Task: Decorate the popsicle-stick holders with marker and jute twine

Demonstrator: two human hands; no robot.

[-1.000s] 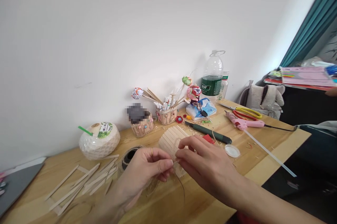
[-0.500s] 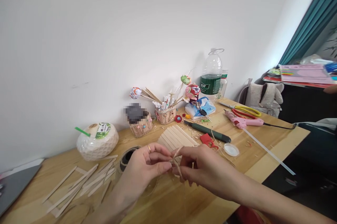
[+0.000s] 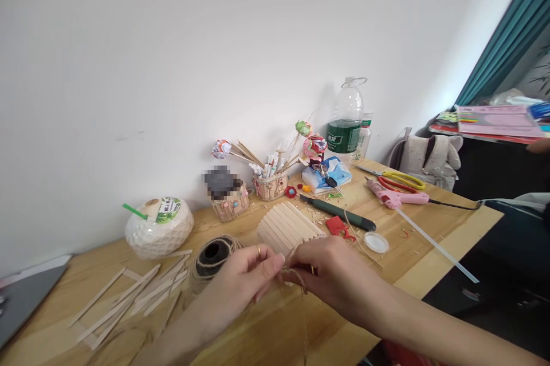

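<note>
Pinched between my fingers is a length of jute twine (image 3: 296, 272), looped near my right fingertips with an end hanging down. My left hand (image 3: 253, 271) is closed, thumb and forefinger pressed together at the twine. Close beside it, my right hand (image 3: 329, 266) also grips the twine, its lower fingers partly hidden. A spool of jute twine (image 3: 206, 266) stands just left of my left hand. Behind both hands lies a curved panel of pale wooden sticks (image 3: 286, 223), its near part covered by my right hand.
Loose wooden sticks (image 3: 124, 303) are scattered at left, before a wrapped coconut (image 3: 158, 228). A green craft knife (image 3: 339, 214), a pink glue gun (image 3: 397, 195) and scissors (image 3: 399, 181) lie at right. Stick-covered holders (image 3: 270, 185) and a large bottle (image 3: 345, 125) stand by the wall.
My left hand has shifted slightly right and lower, showing more of the spool. The twine loop has turned downward, and an end now dangles below my right hand.
</note>
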